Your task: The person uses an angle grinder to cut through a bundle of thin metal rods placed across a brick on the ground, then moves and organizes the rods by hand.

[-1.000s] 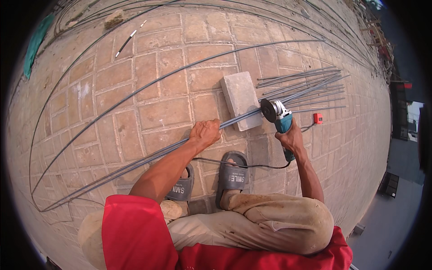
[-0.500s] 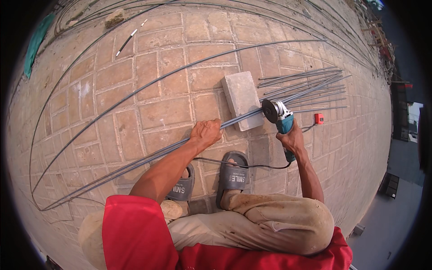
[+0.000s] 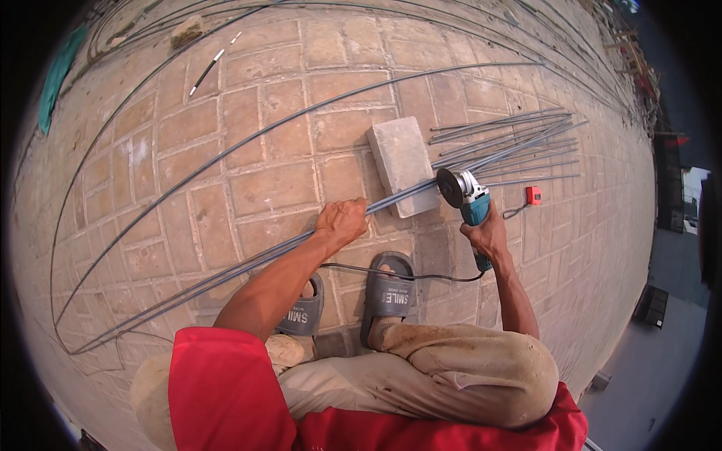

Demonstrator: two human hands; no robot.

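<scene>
My left hand [image 3: 342,223] is closed around a bundle of long thin steel rods [image 3: 278,251]. The bundle crosses a pale concrete block [image 3: 398,154] and runs on to the right. A teal and silver angle grinder [image 3: 475,209] is in my right hand [image 3: 489,234], its fingers wrapped round the body. The grinder's dark disc [image 3: 450,188] stands at the rods just right of the block; whether it touches them I cannot tell. No sparks show.
Several shorter rods [image 3: 526,161] lie to the right of the block. A red tape measure [image 3: 533,195] rests beyond the grinder, and a black-and-white marker [image 3: 207,73] lies far left. The grinder's cord [image 3: 406,275] passes by my sandals [image 3: 389,293]. A long bent rod [image 3: 263,133] arcs over the brick paving.
The view has tilted very slightly. Both hands, the angle grinder and the rods keep almost the same places.
</scene>
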